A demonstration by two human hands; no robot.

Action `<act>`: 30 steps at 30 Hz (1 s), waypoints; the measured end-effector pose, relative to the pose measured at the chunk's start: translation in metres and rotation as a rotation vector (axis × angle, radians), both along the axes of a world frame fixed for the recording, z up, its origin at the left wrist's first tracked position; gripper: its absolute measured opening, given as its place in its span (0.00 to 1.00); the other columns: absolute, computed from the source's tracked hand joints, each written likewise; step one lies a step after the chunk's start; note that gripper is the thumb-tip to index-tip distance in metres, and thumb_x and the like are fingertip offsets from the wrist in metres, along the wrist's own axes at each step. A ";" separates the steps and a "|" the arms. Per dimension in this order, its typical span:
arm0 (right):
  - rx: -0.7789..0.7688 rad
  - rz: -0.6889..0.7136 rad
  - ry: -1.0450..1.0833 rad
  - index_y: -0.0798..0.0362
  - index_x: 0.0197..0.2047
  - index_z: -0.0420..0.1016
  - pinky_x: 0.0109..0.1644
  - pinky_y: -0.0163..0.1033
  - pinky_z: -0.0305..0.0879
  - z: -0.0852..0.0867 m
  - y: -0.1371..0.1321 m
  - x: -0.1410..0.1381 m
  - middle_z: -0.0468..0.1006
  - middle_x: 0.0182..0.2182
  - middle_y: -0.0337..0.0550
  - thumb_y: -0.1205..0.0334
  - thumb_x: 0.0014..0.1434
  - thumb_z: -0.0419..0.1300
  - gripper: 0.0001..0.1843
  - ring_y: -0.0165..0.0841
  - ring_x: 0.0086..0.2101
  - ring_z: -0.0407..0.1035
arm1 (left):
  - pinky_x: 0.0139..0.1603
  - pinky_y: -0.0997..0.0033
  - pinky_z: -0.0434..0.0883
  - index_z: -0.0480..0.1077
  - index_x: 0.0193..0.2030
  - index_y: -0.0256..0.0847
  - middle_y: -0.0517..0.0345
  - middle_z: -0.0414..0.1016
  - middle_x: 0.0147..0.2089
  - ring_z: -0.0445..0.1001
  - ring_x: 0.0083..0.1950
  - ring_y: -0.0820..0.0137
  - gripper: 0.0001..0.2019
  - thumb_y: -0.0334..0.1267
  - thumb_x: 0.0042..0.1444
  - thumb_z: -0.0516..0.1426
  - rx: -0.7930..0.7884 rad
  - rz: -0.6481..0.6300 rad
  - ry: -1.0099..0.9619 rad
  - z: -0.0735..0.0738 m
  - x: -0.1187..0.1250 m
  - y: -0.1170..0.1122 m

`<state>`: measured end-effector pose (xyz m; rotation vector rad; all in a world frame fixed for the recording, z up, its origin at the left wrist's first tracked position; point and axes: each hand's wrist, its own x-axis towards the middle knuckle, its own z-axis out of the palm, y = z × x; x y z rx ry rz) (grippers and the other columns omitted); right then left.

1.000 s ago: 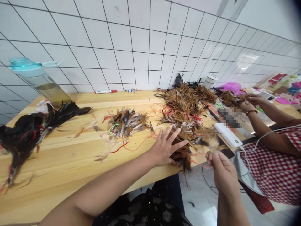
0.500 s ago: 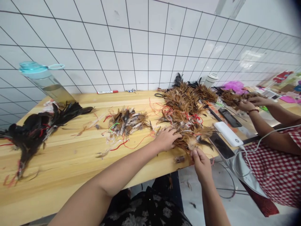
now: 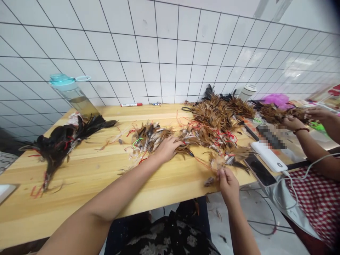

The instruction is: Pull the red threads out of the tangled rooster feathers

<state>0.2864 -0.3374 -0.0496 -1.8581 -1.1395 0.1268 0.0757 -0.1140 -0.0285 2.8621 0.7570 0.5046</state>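
My left hand (image 3: 168, 148) is closed on a bundle of brown feathers (image 3: 185, 151), which pokes out past the fingertips. It is at the right side of a small heap of brown and grey feathers (image 3: 148, 136) laced with red and green string. Near the table's front edge, my right hand (image 3: 227, 180) has thumb and fingertips pinched together; what lies between them is too small to make out. Just above them are a loose tuft of feathers (image 3: 231, 159) and a thin red string (image 3: 202, 163) leading toward the left hand. Behind lies a large pile of brown feathers (image 3: 212, 113).
Black feather bundles (image 3: 60, 141) lie on the left of the wooden table (image 3: 87, 198), by a blue-lidded bottle (image 3: 73, 90). A white power bank (image 3: 268, 156) and a phone (image 3: 259, 170) are at right, beside a co-worker's hands (image 3: 294, 122). A marker (image 3: 131, 105) lies along the wall.
My left hand has moved left from the large pile to the small heap, bringing feathers with it. My right hand stays pinched in nearly the same place. The view has shifted slightly.
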 end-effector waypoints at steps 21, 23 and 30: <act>0.140 -0.199 -0.031 0.51 0.25 0.64 0.37 0.38 0.58 0.026 -0.020 0.013 0.66 0.24 0.38 0.52 0.67 0.48 0.21 0.31 0.29 0.63 | 0.69 0.41 0.53 0.66 0.61 0.47 0.45 0.59 0.68 0.49 0.72 0.47 0.28 0.49 0.53 0.62 0.084 -0.366 -0.073 0.045 0.037 -0.087; 0.147 -0.194 -0.056 0.51 0.24 0.63 0.37 0.38 0.58 0.031 -0.021 0.011 0.67 0.24 0.38 0.52 0.67 0.49 0.20 0.32 0.29 0.63 | 0.69 0.40 0.53 0.67 0.60 0.47 0.45 0.61 0.67 0.50 0.72 0.47 0.26 0.48 0.55 0.61 0.099 -0.483 -0.074 0.026 0.055 -0.106; 0.122 -0.199 -0.220 0.50 0.25 0.65 0.36 0.39 0.57 0.041 -0.033 0.009 0.68 0.24 0.40 0.56 0.66 0.49 0.18 0.33 0.29 0.64 | 0.69 0.45 0.55 0.68 0.59 0.47 0.49 0.65 0.65 0.57 0.70 0.56 0.18 0.40 0.66 0.48 0.191 -0.561 -0.066 -0.014 0.115 -0.111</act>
